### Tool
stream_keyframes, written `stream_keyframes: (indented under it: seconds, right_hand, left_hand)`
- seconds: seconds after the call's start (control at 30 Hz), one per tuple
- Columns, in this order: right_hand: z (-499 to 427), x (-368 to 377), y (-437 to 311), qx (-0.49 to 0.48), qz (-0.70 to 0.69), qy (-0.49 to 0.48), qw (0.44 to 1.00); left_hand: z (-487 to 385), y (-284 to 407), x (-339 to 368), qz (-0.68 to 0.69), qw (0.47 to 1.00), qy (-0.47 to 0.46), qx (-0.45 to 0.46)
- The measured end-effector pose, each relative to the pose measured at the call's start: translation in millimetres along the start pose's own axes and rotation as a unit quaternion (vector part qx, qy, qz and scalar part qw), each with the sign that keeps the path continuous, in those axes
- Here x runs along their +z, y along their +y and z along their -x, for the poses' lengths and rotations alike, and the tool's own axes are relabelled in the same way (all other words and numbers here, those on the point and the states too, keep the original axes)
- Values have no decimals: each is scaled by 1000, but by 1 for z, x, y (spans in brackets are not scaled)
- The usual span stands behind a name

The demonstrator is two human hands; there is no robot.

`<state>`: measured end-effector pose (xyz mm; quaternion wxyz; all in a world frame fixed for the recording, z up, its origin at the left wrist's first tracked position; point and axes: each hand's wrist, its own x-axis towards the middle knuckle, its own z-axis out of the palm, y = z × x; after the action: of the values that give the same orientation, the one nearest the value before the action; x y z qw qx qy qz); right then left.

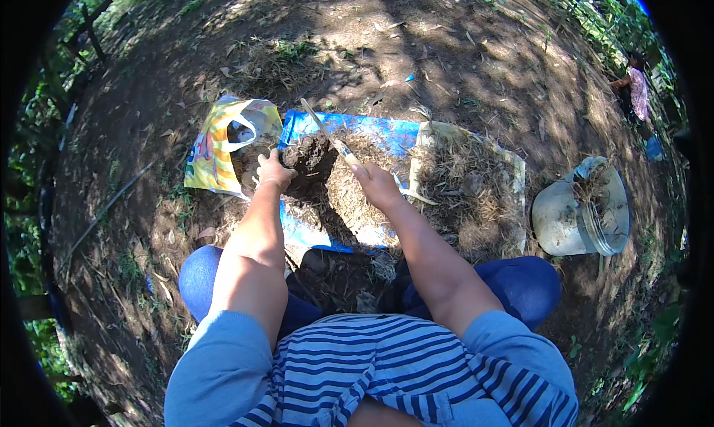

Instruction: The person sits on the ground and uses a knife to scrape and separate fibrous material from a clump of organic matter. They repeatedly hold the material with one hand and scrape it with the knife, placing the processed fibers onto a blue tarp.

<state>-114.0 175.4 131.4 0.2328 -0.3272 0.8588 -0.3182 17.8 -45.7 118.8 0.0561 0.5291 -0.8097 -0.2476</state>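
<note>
My right hand [377, 186] grips the pale handle of a long-bladed knife [322, 124]. Its blade points up and to the left, over a dark clump of soil [310, 158]. Against the left side of that clump is my left hand [275, 172]; whether its fingers grip the clump is hidden. Under the clump lies a blue plastic sheet [385, 127], strewn with dry chopped straw [357, 195]. A yellow printed plastic bag [215, 162] with white-edged handles lies open just left of my left hand.
Right of the blue sheet, a pale sack [422, 153] is covered with dry grass [474, 187]. A white plastic bucket [559, 218] with dry grass at its mouth lies farther right. A person [637, 89] is at the far right. A thin stick [106, 209] lies on the left.
</note>
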Motion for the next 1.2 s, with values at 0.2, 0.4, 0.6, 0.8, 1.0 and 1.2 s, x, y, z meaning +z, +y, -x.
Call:
stream_keyframes:
  seconds: [0.2, 0.4, 0.6, 0.8, 1.0, 1.2]
  right_hand:
    - [-6, -6, -18, 53, -109, 54, 991]
    - [-3, 8, -10, 60, -56, -8, 997]
    - [9, 9, -5, 36, -91, -1, 995]
    - [7, 9, 11, 44, -100, -41, 993]
    - [10, 6, 10, 21, -99, -43, 994]
    - [6, 3, 13, -23, -84, 17, 996]
  left_hand:
    - [-10, -22, 17, 167, 981, 27, 100]
    - [-17, -15, 7, -70, 995, -70, -35]
    - [-22, 8, -12, -108, 990, -87, 4]
    - [-32, 4, -7, -79, 980, -114, 140]
    - [-37, 5, 6, -15, 989, -53, 137]
    - [-46, -17, 8, 190, 970, -46, 147]
